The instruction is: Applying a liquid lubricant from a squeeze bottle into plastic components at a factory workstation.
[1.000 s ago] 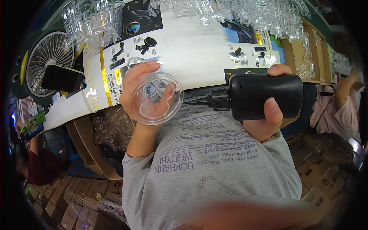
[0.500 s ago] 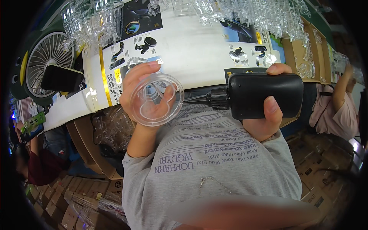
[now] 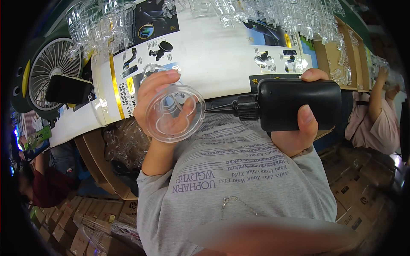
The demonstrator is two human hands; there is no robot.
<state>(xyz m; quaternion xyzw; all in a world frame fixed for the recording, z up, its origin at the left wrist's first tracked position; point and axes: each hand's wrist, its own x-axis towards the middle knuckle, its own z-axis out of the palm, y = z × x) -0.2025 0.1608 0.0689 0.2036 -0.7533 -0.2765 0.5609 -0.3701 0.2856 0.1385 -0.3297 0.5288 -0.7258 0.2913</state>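
Note:
My left hand is closed around a clear plastic cup-like piece, whose round rim faces up toward me. A curved clear part shows inside or behind that rim. In my right hand lies a black squeeze bottle, held on its side with thumb and fingers around it. Its ribbed cap and thin nozzle point left, and the tip is at the right edge of the cup's rim. Whether the tip touches the rim, I cannot tell.
Rows of clear plastic pieces line the table's far side, with more at the far left. A green fan and a phone stand left. Cardboard boxes hold clear parts. Other people sit at both sides.
The bottle has shifted slightly right, its nozzle staying by the cup's rim. My left hand and the cup have barely moved, with a slight tilt of the cup.

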